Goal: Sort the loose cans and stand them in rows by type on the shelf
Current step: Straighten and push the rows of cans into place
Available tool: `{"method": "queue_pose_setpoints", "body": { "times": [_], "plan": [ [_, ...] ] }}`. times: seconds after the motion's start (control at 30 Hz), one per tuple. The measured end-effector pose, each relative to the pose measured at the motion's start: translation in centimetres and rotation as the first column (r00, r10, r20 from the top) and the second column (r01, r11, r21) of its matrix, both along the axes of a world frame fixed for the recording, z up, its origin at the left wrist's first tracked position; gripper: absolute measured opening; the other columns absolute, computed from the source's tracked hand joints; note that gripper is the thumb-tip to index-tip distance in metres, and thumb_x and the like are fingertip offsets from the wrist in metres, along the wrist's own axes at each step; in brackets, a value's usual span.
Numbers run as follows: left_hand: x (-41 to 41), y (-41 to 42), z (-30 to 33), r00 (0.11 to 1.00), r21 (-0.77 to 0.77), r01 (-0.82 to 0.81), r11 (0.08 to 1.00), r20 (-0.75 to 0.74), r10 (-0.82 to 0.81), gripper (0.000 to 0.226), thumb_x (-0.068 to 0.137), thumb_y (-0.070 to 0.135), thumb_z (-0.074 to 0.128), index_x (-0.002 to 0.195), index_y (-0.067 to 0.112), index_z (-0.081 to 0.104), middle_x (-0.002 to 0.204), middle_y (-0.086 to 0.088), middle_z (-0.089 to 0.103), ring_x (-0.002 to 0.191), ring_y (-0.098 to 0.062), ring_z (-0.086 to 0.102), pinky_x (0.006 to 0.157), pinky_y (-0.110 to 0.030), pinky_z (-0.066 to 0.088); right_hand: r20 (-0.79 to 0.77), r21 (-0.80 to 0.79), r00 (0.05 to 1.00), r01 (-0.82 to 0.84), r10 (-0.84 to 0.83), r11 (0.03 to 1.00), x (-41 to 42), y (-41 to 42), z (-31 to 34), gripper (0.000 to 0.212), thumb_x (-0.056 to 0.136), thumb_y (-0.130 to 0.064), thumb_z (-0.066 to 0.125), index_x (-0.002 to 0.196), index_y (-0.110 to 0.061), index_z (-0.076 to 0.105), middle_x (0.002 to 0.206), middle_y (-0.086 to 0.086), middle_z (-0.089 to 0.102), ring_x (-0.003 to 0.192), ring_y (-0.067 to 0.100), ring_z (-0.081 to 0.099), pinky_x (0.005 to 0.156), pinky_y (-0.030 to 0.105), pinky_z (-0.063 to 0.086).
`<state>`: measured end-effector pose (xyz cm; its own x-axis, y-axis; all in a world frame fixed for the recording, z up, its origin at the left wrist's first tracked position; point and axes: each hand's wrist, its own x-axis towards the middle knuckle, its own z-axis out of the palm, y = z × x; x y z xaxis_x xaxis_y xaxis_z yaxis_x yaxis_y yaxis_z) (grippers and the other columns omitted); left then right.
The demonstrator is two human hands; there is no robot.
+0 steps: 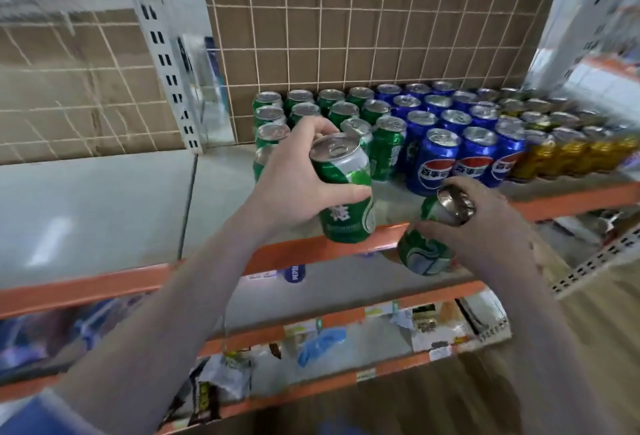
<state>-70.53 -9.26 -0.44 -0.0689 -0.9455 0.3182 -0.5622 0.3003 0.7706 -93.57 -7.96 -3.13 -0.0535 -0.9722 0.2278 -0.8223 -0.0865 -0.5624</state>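
Left hand (pixel 294 175) grips one green can (pixel 343 192), right hand (pixel 491 223) another (pixel 426 244).

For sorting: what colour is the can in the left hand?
Green, with a silver top; the can in the left hand shows in the head view.

2 hands are in view, the left hand (pixel 294 178) and the right hand (pixel 485 223), and each grips 1 green can: 1 held can (pixel 341 188) on the left, 1 tilted can (pixel 424 244) on the right. On the shelf (pixel 104 192), about 12 more green cans (pixel 388 147) stand in rows, some hidden behind the left hand. Beside them stand roughly 15 blue cans (pixel 434 161), 3 in the front row. The gold cans (pixel 568 154) at the far right are too blurred to count. 3 orange shelf edges (pixel 86 287) show.
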Motion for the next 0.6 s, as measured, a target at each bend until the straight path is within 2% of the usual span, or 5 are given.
{"method": "queue_pose_setpoints", "body": {
  "times": [0.07, 0.17, 0.23, 0.4, 0.6],
  "plan": [
    [-1.6, -1.6, 0.7, 0.995, 0.033, 0.0, 0.999, 0.1, -0.003, 0.069, 0.06, 0.041, 0.085, 0.113, 0.027, 0.043, 0.1, 0.02, 0.048, 0.092, -0.003, 0.049, 0.073, -0.012, 0.038, 0.004, -0.005, 0.999, -0.036, 0.036, 0.999, -1.1, -1.4, -0.3, 0.058, 0.067, -0.034, 0.08, 0.117, -0.023, 0.054, 0.096, -0.009, 0.048, 0.095, 0.013, 0.041, 0.068, 0.023, 0.022],
    [-3.1, -4.4, 2.0, 0.959, 0.119, -0.013, 0.993, 0.283, -0.021, 0.072, 0.059, 0.05, 0.082, 0.114, 0.028, 0.04, 0.111, 0.01, 0.048, 0.1, -0.013, 0.048, 0.077, -0.028, 0.04, 0.028, -0.016, 0.996, -0.083, 0.084, 0.996, -1.9, -2.8, -0.8, 0.059, 0.064, -0.032, 0.081, 0.117, -0.021, 0.055, 0.096, -0.008, 0.048, 0.092, 0.009, 0.038, 0.063, 0.02, 0.02],
    [-3.7, -6.1, 2.6, 0.933, 0.152, -0.017, 0.988, 0.358, -0.039, 0.074, 0.059, 0.053, 0.081, 0.115, 0.026, 0.041, 0.112, 0.008, 0.05, 0.101, -0.015, 0.05, 0.079, -0.034, 0.046, 0.039, -0.011, 0.992, -0.12, 0.12, 0.993, -2.1, -3.5, -1.0, 0.06, 0.064, -0.03, 0.081, 0.117, -0.02, 0.055, 0.096, -0.009, 0.047, 0.092, 0.008, 0.038, 0.067, 0.019, 0.023],
    [-4.4, -9.2, 2.7, 0.869, 0.134, 0.007, 0.991, 0.49, -0.073, 0.077, 0.061, 0.053, 0.08, 0.123, 0.027, 0.044, 0.127, 0.007, 0.05, 0.112, -0.016, 0.048, 0.083, -0.033, 0.045, 0.056, -0.024, 0.988, -0.143, 0.144, 0.989, -2.2, -5.0, -1.7, 0.066, 0.06, -0.028, 0.083, 0.119, -0.02, 0.055, 0.099, -0.007, 0.048, 0.096, 0.011, 0.042, 0.067, 0.016, 0.023],
    [-4.8, -11.1, 0.0, 0.779, 0.129, -0.018, 0.991, 0.624, -0.067, 0.083, 0.058, 0.062, 0.077, 0.126, 0.023, 0.046, 0.119, 0.006, 0.058, 0.109, -0.019, 0.054, 0.083, -0.039, 0.051, 0.068, -0.025, 0.988, -0.14, 0.142, 0.99, -2.4, -6.0, -2.2, 0.066, 0.06, -0.031, 0.082, 0.12, -0.022, 0.055, 0.103, -0.009, 0.05, 0.095, 0.003, 0.038, 0.068, 0.013, 0.023]
  ]
}}
